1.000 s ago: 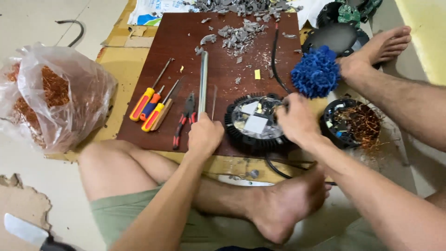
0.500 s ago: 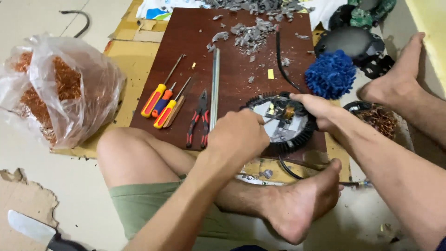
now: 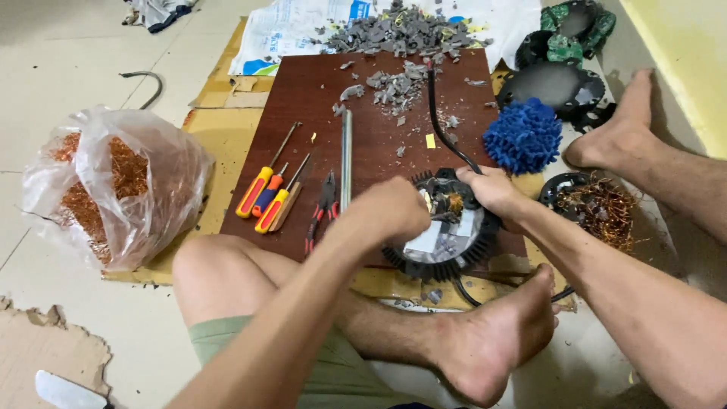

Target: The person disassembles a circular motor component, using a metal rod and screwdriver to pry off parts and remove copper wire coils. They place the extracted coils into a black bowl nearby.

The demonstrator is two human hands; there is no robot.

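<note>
A round black finned motor part (image 3: 445,241) with copper windings and grey inner pieces lies at the near edge of a dark brown board (image 3: 379,113). My right hand (image 3: 492,191) grips its far right rim. My left hand (image 3: 390,210) is closed over its left side, fingers curled at the part's centre; whether it holds something small is hidden. A black cable (image 3: 447,132) runs from the part up the board.
Three orange-handled screwdrivers (image 3: 269,193), red pliers (image 3: 323,204) and a metal rod (image 3: 346,159) lie left of my hands. A plastic bag of copper wire (image 3: 113,189) sits at left. Grey plastic scraps (image 3: 397,34), a blue mop-like ball (image 3: 524,136) and more motor parts (image 3: 598,208) lie beyond.
My left hand has moved right onto the motor part. My right hand shifted up to its far rim. The camera view shifted so the part sits more central.
</note>
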